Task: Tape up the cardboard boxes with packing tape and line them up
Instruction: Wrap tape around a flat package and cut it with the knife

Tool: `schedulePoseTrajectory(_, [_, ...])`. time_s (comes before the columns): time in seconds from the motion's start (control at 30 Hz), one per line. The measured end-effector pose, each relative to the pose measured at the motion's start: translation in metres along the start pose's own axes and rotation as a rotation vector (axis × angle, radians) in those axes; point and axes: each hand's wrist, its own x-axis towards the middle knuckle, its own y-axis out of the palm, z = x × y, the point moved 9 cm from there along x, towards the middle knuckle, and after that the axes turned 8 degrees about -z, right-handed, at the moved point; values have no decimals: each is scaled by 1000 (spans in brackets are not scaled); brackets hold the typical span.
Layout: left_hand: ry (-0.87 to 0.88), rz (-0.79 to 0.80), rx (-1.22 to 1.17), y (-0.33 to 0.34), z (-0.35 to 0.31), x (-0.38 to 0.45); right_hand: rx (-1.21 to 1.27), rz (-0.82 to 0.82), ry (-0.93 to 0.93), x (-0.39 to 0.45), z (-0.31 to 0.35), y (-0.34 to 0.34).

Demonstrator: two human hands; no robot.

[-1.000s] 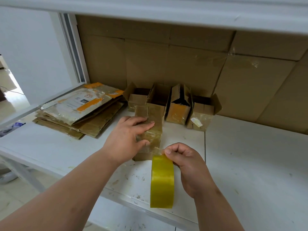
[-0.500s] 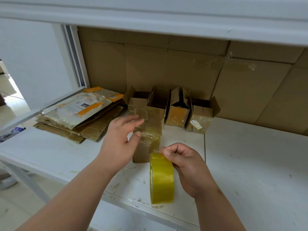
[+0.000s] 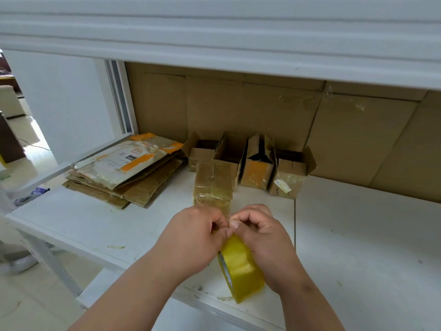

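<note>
Taped box [image 3: 213,187] stands before open boxes [image 3: 253,161], beside flattened cardboard [image 3: 133,177].

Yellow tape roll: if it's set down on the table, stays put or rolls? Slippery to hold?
The tape roll is a round hoop, so on edge it would probably roll; flat on the table it should stay. Its glossy film looks slick. It seems rigid in the right hand.

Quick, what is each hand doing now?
Left hand: pinches the tape's loose end.
Right hand: holds the yellow tape roll.
</note>
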Motion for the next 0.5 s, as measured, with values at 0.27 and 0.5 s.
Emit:
schedulePoseTrajectory(0.27, [-170,-113,-32,-11,6,-12,-40,48,15,-13,5,-5])
schedulePoseTrajectory(0.5, [-528,-354,-271,-37,38,-27,159,404,187,-41,-22,-6])
